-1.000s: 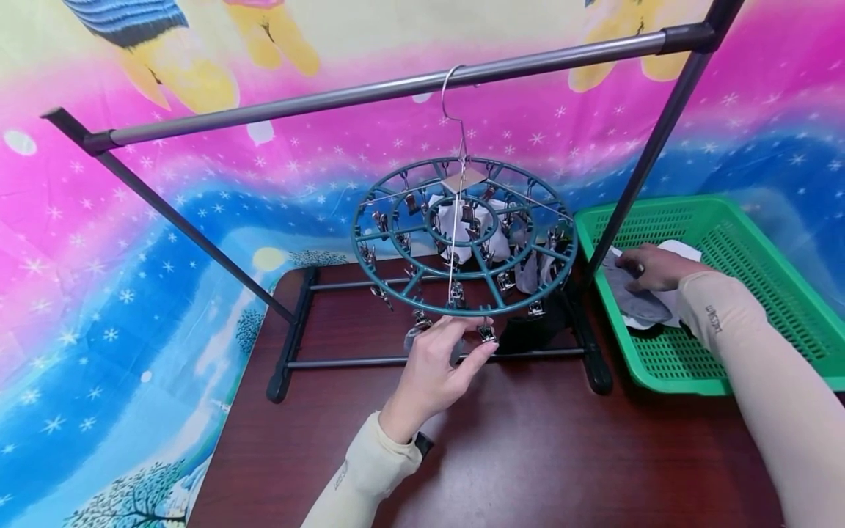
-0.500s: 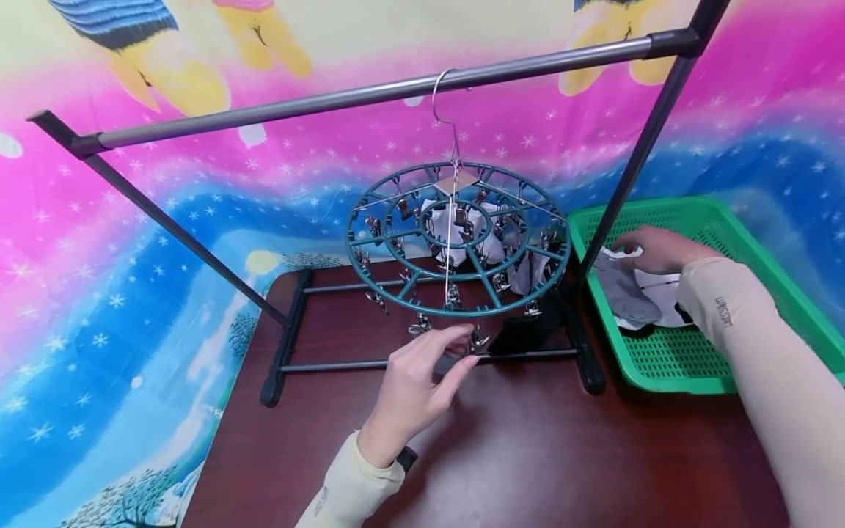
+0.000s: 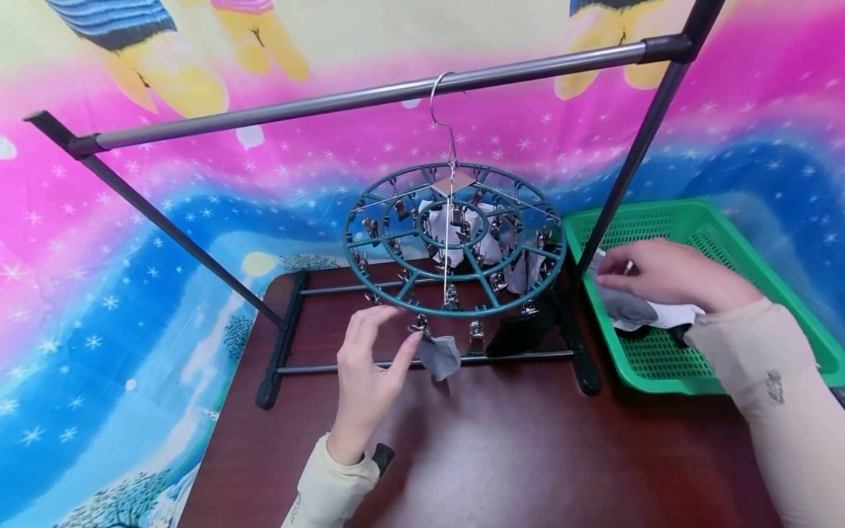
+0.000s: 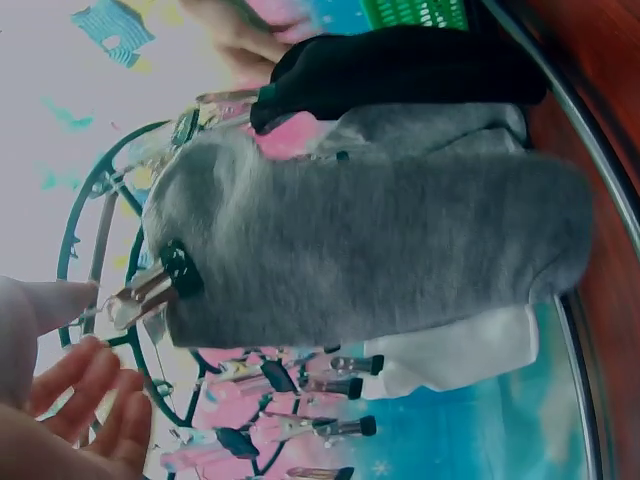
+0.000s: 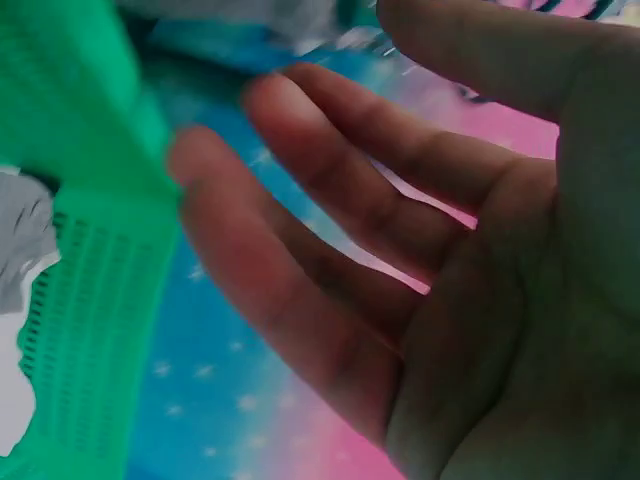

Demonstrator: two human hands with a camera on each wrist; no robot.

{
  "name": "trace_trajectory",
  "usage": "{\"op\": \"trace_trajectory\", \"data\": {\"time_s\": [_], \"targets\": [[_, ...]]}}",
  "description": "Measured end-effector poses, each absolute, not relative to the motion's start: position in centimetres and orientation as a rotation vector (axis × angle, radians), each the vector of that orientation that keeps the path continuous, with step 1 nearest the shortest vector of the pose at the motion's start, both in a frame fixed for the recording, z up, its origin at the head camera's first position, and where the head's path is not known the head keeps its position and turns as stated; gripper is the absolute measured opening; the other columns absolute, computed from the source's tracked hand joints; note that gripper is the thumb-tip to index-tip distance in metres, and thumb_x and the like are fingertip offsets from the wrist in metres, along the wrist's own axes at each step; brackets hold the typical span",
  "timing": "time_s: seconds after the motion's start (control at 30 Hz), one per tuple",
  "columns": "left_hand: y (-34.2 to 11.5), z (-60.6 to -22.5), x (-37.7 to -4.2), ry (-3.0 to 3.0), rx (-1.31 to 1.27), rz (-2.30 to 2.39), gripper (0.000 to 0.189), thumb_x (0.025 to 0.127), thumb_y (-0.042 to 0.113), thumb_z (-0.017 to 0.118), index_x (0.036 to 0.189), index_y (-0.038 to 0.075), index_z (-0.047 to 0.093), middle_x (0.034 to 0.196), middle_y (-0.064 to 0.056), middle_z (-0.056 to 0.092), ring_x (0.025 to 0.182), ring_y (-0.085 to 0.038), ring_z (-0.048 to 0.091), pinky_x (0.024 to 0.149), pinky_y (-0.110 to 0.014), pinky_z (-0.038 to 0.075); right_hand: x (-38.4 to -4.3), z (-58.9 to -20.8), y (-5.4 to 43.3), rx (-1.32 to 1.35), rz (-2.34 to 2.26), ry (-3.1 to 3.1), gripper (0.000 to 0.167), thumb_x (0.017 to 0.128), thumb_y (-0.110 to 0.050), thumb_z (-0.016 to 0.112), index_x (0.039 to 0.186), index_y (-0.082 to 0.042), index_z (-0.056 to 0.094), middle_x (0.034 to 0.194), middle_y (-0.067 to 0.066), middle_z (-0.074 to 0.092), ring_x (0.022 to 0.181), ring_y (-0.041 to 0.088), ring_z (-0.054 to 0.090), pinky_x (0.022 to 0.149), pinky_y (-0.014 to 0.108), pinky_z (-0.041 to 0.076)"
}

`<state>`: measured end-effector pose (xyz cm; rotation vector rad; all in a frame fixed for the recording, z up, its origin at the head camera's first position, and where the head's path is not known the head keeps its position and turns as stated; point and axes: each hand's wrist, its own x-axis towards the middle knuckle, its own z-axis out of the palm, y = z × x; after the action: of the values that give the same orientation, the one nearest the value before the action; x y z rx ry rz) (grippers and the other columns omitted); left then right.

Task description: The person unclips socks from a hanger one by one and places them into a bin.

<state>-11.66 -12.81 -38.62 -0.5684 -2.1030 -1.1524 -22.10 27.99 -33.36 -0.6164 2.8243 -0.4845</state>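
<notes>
My left hand (image 3: 366,367) is raised at the front of the round green clip hanger (image 3: 396,297), thumb and fingers spread beside a metal clip (image 3: 419,323). From that clip hangs a grey sock (image 4: 380,245), with no grip by the hand visible. Another front clip (image 3: 476,337) holds nothing. Over the green basket (image 3: 686,385) hovers my right hand (image 3: 673,275), its fingers loosely bent and nothing between them in the right wrist view. Below it lie a grey sock (image 3: 627,306) and a white one (image 3: 673,315), partly hidden by the hand.
A metal rack with a top bar (image 3: 330,103) carries the hanger. A black sock (image 3: 521,334) and white socks (image 3: 488,242) hang from other clips. Rack feet (image 3: 266,392) stand on the dark red table (image 3: 528,455). A printed cloth (image 3: 99,293) covers the wall behind.
My left hand has left the bare front clip and shifted left beside the grey sock's clip. My right hand has come up off the socks in the basket.
</notes>
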Motion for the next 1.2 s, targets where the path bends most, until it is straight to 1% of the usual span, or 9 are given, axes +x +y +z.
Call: {"op": "trace_trajectory", "data": {"time_s": [0.17, 0.3, 0.37, 0.57, 0.8, 0.9, 1.0, 1.13, 1.2], "targets": [[-13.0, -38.8, -11.9, -2.211, -0.529, -1.222, 0.038, 0.093, 0.017, 0.079, 0.129, 0.011, 0.066, 0.12, -0.006, 0.072, 0.117, -0.02, 0.066, 0.102, -0.039, 0.053, -18.9, -34.2, 26.4, -0.787, -0.614, 2.72, 0.017, 0.099, -0.028, 0.072, 0.115, -0.023, 0.074, 0.097, -0.013, 0.071, 0.084, 0.002, 0.065, 0.074, 0.029, 0.056], [-12.9, -38.7, -12.0, -2.225, -0.556, -1.23, 0.032, 0.096, 0.017, 0.076, 0.126, 0.011, 0.068, 0.118, -0.003, 0.074, 0.115, -0.019, 0.067, 0.1, -0.042, 0.054, -17.4, -35.5, 24.4, -0.953, -0.803, 2.533, 0.021, 0.1, -0.029, 0.07, 0.12, -0.023, 0.071, 0.102, -0.014, 0.071, 0.092, -0.001, 0.067, 0.079, 0.026, 0.059], [-12.9, -38.7, -12.1, -2.225, -0.58, -1.23, 0.028, 0.096, 0.016, 0.075, 0.123, 0.011, 0.07, 0.115, -0.003, 0.074, 0.112, -0.018, 0.067, 0.097, -0.043, 0.055, -16.9, -36.1, 23.3, -1.007, -0.883, 2.44, 0.024, 0.101, -0.03, 0.069, 0.124, -0.021, 0.07, 0.109, -0.011, 0.072, 0.097, 0.001, 0.068, 0.081, 0.026, 0.06], [-12.5, -38.6, -12.4, -2.214, -0.647, -1.229, 0.019, 0.095, 0.014, 0.076, 0.114, 0.011, 0.074, 0.11, -0.002, 0.075, 0.105, -0.017, 0.068, 0.094, -0.033, 0.056, -16.7, -38.5, 20.4, -1.011, -1.004, 2.281, 0.045, 0.101, -0.034, 0.069, 0.141, -0.015, 0.061, 0.132, 0.003, 0.069, 0.117, 0.016, 0.068, 0.09, 0.027, 0.06], [-11.5, -38.3, -12.4, -2.174, -0.694, -1.26, 0.016, 0.093, 0.013, 0.078, 0.109, 0.011, 0.075, 0.105, -0.002, 0.076, 0.101, -0.015, 0.071, 0.091, -0.027, 0.056, -16.8, -42.0, 16.9, -1.065, -1.045, 2.232, 0.072, 0.095, -0.035, 0.076, 0.154, -0.007, 0.046, 0.151, 0.011, 0.055, 0.132, 0.028, 0.06, 0.103, 0.041, 0.055], [-11.1, -38.3, -12.4, -2.159, -0.714, -1.279, 0.015, 0.093, 0.014, 0.079, 0.108, 0.011, 0.076, 0.104, -0.002, 0.077, 0.099, -0.015, 0.072, 0.091, -0.028, 0.057, -16.8, -42.7, 15.5, -1.114, -1.017, 2.273, 0.076, 0.092, -0.04, 0.079, 0.152, -0.003, 0.047, 0.15, 0.011, 0.056, 0.134, 0.027, 0.058, 0.108, 0.045, 0.052], [-10.6, -38.3, -12.4, -2.148, -0.726, -1.311, 0.015, 0.093, 0.014, 0.079, 0.108, 0.012, 0.076, 0.103, -0.001, 0.077, 0.097, -0.013, 0.073, 0.089, -0.027, 0.058, -16.6, -43.0, 14.4, -1.121, -1.009, 2.287, 0.079, 0.091, -0.046, 0.079, 0.151, -0.006, 0.047, 0.147, 0.005, 0.058, 0.131, 0.019, 0.058, 0.11, 0.041, 0.049], [-10.1, -38.3, -12.3, -2.137, -0.743, -1.366, 0.016, 0.093, 0.015, 0.079, 0.108, 0.012, 0.076, 0.101, -0.001, 0.078, 0.093, -0.011, 0.075, 0.085, -0.025, 0.059, -16.3, -43.5, 13.1, -1.063, -1.166, 2.17, 0.075, 0.093, -0.04, 0.078, 0.153, -0.009, 0.044, 0.144, 0.002, 0.059, 0.125, 0.014, 0.059, 0.108, 0.033, 0.049], [-9.9, -38.3, -12.3, -2.131, -0.753, -1.383, 0.016, 0.093, 0.015, 0.079, 0.108, 0.012, 0.076, 0.101, -0.002, 0.079, 0.092, -0.011, 0.076, 0.083, -0.024, 0.059, -16.2, -43.8, 12.7, -1.024, -1.238, 2.136, 0.067, 0.096, -0.035, 0.076, 0.151, -0.01, 0.046, 0.139, 0.001, 0.062, 0.121, 0.013, 0.062, 0.105, 0.03, 0.05]]}}
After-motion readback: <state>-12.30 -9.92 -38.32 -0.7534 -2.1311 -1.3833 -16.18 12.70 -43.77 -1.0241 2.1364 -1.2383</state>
